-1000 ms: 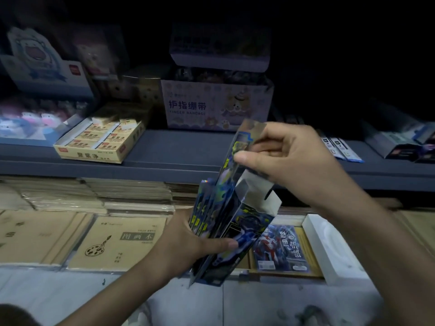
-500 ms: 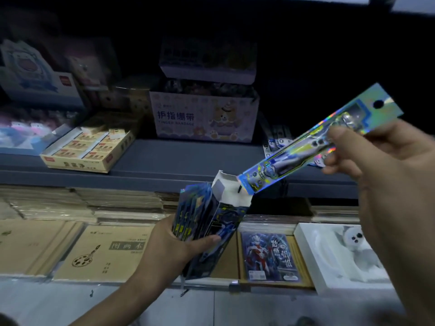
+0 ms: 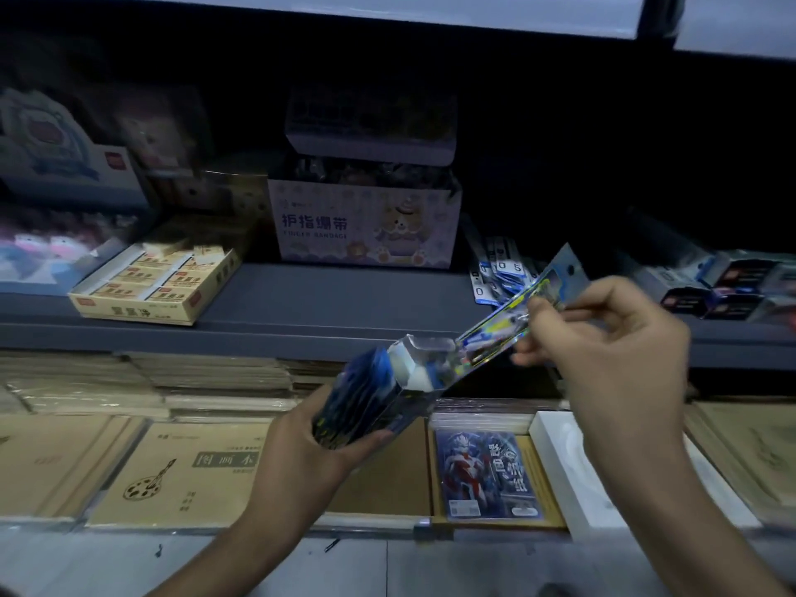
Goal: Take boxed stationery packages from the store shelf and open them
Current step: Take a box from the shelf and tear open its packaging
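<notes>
The left hand (image 3: 321, 452) grips the lower part of a dark blue printed cardboard box (image 3: 372, 400), with the thumb lying across its near face and the fingers (image 3: 331, 417) wrapped round the far side. The box is in the air, centre scene, above the lower shelf of brown sketchbooks (image 3: 185, 471). It is tilted to the right and its white top flap (image 3: 415, 374) is open.

The right hand (image 3: 611, 364) pinches a long holographic blue packet (image 3: 504, 327) between thumb and forefinger near its upper, hole-punched end; the other fingers are curled.

Compared with half a second ago, the packet is lower and nearer. Its lower end was then clear of the flap and now meets the open mouth of the box. Whether it is inside cannot be told. The left hand's grip is unchanged.

On the grey shelf (image 3: 327, 303) behind stand a yellow eraser carton (image 3: 159, 286) at far left and a white finger-bandage carton (image 3: 366, 228) at centre.
</notes>
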`<state>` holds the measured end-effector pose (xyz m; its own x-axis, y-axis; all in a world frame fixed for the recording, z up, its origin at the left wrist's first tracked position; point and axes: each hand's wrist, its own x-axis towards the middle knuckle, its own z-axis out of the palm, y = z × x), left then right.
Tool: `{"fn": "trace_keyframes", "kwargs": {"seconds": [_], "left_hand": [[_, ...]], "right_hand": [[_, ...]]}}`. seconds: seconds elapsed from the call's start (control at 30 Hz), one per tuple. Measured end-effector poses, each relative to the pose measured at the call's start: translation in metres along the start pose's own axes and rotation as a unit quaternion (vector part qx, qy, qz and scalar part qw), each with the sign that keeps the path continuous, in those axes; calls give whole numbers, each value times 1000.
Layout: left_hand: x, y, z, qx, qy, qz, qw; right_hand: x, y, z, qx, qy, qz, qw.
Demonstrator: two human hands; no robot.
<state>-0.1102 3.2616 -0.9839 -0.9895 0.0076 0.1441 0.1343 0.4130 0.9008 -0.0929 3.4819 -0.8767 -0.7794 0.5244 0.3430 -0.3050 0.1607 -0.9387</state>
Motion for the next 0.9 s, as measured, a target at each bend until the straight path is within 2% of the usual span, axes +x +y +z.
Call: {"fn": "trace_keyframes", "kwargs": {"seconds": [0.17,0.3,0.37,0.47,0.53,0.6,0.67,0.8,0.9], "left_hand": [[-2,3,-1,40,34,35,998],[-6,5,0,48,25,46,997],[-7,3,2,30,2,21,999],[-4,-1,4,-16,-53,-60,997],[-2,-1,4,-49,-90,-97,990],[-2,1,3,-91,-127,-119,981],[-1,4,1,-124,-159,-139,969],[0,5,0,-159,-223,-188,943],[-2,6,2,-195,-267,-187,925]], "right_hand": [[-13,22,17,-92,-50,60,993],[-18,38,21,-128,-146,184,964],[-18,44,21,-109,-176,236,949],[-14,46,20,-86,-177,248,949],[-10,43,16,-94,-143,207,963],[-6,37,11,-127,-123,114,978],[-5,28,10,-142,-161,17,976],[-11,22,17,-201,-271,-122,934],[-12,26,25,-289,-308,-181,888]]}}
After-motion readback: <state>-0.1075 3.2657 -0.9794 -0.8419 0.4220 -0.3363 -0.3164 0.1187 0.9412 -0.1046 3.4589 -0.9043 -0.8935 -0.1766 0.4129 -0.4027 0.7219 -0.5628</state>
